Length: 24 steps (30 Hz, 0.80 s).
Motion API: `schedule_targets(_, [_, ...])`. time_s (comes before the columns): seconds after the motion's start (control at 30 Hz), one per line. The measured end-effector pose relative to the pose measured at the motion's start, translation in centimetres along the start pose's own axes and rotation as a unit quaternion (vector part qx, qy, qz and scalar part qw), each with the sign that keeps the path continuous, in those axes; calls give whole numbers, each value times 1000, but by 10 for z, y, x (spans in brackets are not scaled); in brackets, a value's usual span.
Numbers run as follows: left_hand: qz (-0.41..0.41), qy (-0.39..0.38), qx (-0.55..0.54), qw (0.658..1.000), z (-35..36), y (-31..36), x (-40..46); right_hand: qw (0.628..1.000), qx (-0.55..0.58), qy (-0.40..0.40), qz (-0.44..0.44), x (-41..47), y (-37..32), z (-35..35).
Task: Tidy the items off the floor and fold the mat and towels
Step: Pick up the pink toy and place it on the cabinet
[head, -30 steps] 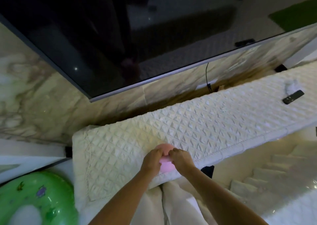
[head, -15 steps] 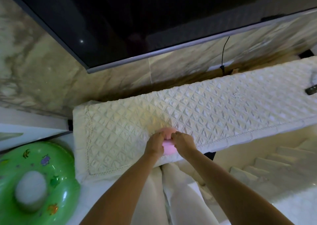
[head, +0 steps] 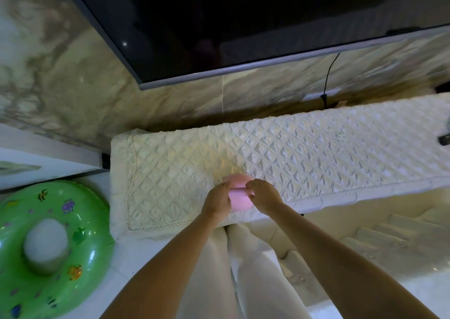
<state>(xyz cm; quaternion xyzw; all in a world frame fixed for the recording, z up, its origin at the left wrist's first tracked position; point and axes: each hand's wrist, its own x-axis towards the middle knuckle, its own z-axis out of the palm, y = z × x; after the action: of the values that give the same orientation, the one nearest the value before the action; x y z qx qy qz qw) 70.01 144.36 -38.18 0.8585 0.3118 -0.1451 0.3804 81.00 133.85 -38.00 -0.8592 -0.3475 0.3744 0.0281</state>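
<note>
Dim, soft focus; wide-angle bending at edges; glossy floor (head: 401,282) glare.

Both forearms are bare from the near edge of the frame to the wrists, with no sleeve, watch, ring or bracelet showing on the left hand (head: 217,203) or the right hand (head: 264,195). Below them the person wears loose white fabric trousers (head: 243,270), the two legs parted by a narrow shadowed fold.

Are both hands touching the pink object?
Touching. The head view shows the left hand and right hand pinching the pink object from either side.
</note>
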Motion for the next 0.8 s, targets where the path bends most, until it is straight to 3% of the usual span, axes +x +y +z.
schedule_targets(0.27, [-37,41,-125,991,-34,-3,-39,985,171,-8,36,-52,-16,-48])
schedule_targets(0.5, [-41,66,-263,962,-94,16,-96,912,406,-51,37,-110,-54,-97])
schedule_targets(0.57, [-52,104,-343,932,-115,19,-115,891,453,-36,4,-128,-68,-111])
schedule_targets(0.67, [-54,163,-494,852,-149,27,-154,884,465,-20,-44,-153,-86,-131])
schedule_targets(0.8, [-46,255,-577,775,-183,28,-207,874,477,5,-92,-178,-112,-151])
